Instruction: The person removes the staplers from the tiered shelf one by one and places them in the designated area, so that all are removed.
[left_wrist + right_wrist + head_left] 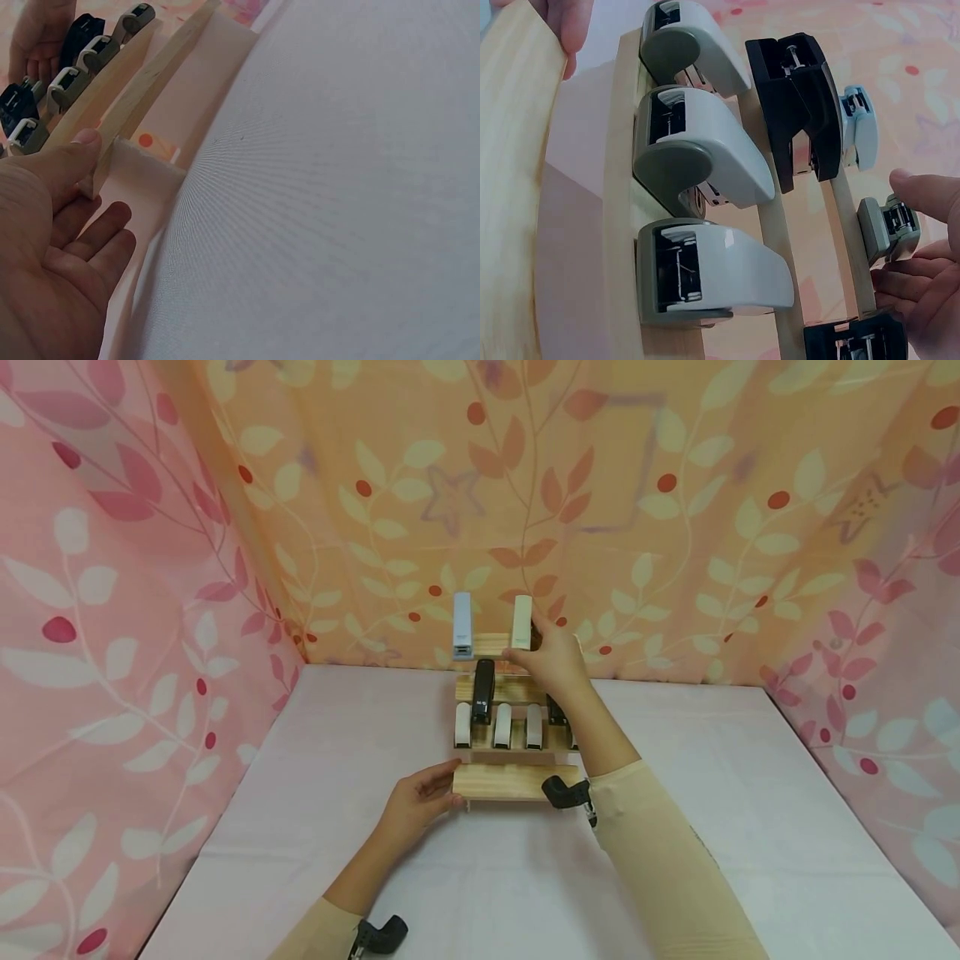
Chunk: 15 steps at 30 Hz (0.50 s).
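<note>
A tiered wooden rack stands on the table with staplers on its upper steps. My left hand pinches the left end of its lowest slat; the thumb lies on top and a finger is beneath, as the left wrist view shows. At the top step, my right hand holds a cream stapler between thumb and fingers. To its left on that step stands a light blue stapler. Below are a black stapler and another black stapler, partly hidden by my right arm in the head view.
Several white staplers, among them a middle one, line the step above the lowest slat. A pale cloth covers the table. Floral curtains enclose the back and both sides, close behind the rack.
</note>
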{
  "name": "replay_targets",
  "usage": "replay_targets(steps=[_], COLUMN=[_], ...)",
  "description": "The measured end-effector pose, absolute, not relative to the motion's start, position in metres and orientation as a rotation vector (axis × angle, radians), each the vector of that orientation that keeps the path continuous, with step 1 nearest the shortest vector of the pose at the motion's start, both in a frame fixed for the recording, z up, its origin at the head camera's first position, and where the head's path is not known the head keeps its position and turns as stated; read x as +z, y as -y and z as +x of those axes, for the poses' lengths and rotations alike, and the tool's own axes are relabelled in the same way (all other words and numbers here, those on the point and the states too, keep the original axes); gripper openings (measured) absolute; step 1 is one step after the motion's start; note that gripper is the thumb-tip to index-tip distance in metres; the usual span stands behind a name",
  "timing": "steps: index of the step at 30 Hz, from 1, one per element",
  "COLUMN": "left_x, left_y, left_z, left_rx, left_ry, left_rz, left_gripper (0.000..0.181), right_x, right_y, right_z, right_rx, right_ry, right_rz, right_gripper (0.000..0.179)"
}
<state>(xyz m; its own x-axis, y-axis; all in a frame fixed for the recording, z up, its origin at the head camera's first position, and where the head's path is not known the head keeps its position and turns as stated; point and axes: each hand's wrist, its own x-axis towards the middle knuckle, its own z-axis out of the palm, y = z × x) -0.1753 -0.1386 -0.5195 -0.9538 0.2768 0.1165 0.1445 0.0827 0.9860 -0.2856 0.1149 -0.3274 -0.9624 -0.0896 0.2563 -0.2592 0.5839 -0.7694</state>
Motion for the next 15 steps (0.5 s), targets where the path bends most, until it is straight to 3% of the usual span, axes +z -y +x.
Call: replay_targets(steps=[15], left_x=[-0.5175], left_y=[0.1385], left_z=[-0.1741], left_rx=[2.003], left_ry=[-2.248], left_rz=[0.409], left_gripper=[0.060], right_x=[-0.3234], right_y=[-0.1193], right_z=[-0.2856], right_rx=[1.208], right_ry=[2.692], right_rz=[0.284], right_gripper=[0.064])
